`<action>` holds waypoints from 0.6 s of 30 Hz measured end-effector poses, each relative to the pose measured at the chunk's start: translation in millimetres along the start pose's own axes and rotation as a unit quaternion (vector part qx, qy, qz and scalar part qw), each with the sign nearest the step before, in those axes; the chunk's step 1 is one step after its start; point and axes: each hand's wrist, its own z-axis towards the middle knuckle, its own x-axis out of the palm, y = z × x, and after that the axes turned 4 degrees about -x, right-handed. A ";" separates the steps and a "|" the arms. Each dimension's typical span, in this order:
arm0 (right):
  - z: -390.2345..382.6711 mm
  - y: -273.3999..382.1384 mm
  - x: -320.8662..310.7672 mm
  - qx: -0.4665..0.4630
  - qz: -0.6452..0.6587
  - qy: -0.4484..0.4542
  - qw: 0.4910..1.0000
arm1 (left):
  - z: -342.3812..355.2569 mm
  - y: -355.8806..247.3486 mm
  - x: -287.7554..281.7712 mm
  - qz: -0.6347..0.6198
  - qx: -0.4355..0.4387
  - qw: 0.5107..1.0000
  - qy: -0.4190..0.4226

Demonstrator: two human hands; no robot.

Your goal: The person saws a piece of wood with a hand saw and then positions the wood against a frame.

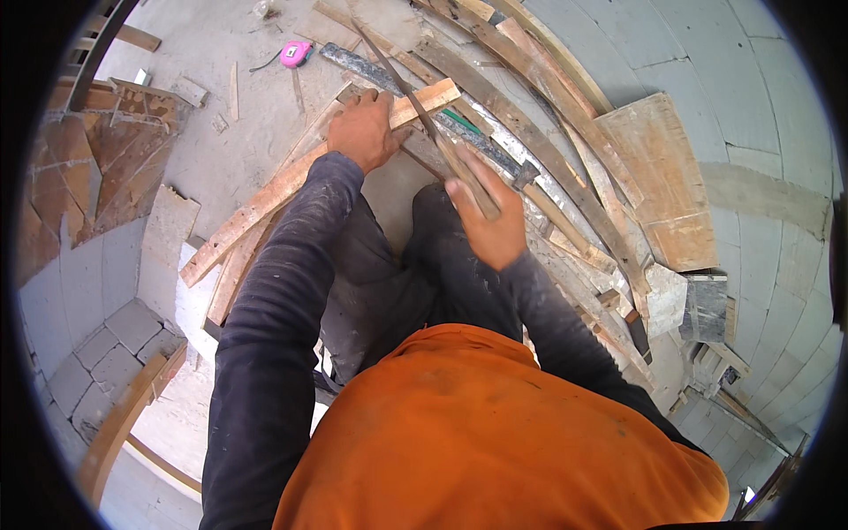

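My left hand (360,131) is wrapped over a pale wooden board (243,219) that lies diagonally from lower left to upper right. My right hand (484,212) grips the wooden handle of a long, narrow dark blade (389,67), probably a saw, which angles up and left across the board's far end. Just right of my right hand lies a tool with a dark metal head (527,175) and a wooden handle. Long timber offcuts (503,106) and a dusty dark metal-like strip (353,64) lie beneath and beyond my hands.
A pink tape measure (295,54) lies on the dusty floor (203,49). A worn plywood sheet (662,185) rests at right against pale block walls (742,88). Brown panels (97,150) and more boards (124,424) are at left.
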 end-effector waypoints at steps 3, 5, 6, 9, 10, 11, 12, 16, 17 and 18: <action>-95.1 33.0 -66.2 0.088 0.026 0.052 0.994 | -5.6 11.8 -1.7 0.000 -0.011 1.000 -0.006; -96.0 24.3 -75.9 0.023 0.000 0.054 0.998 | 1.9 14.1 -2.4 -0.004 0.012 1.000 -0.012; -100.2 26.1 -76.3 -0.002 -0.017 0.057 0.998 | 0.4 18.2 -0.6 -0.015 0.028 0.999 -0.011; 28.0 -10.1 10.4 -0.027 0.020 0.016 0.999 | 4.7 6.0 -3.2 -0.027 0.036 0.999 0.010; 57.0 -11.9 17.5 -0.042 0.005 0.010 0.999 | 6.1 2.0 -5.2 -0.022 0.033 0.999 0.026; 81.1 -8.3 21.7 -0.066 -0.004 0.001 0.998 | 13.7 3.4 -8.6 -0.008 0.028 0.999 0.025; 75.2 -7.7 20.8 -0.060 0.002 -0.003 0.998 | 14.5 6.3 -4.1 -0.001 0.016 0.999 0.029; -54.0 17.0 -37.7 0.013 -0.009 0.031 0.999 | 14.3 18.0 -6.6 -0.026 -0.025 0.998 0.056; -90.5 26.8 -64.5 0.027 -0.009 0.048 0.998 | 13.2 20.8 -12.1 -0.040 -0.022 0.997 0.063; -106.8 36.7 -77.9 0.041 -0.004 0.060 0.997 | 15.1 21.2 -13.4 -0.041 -0.013 0.997 0.063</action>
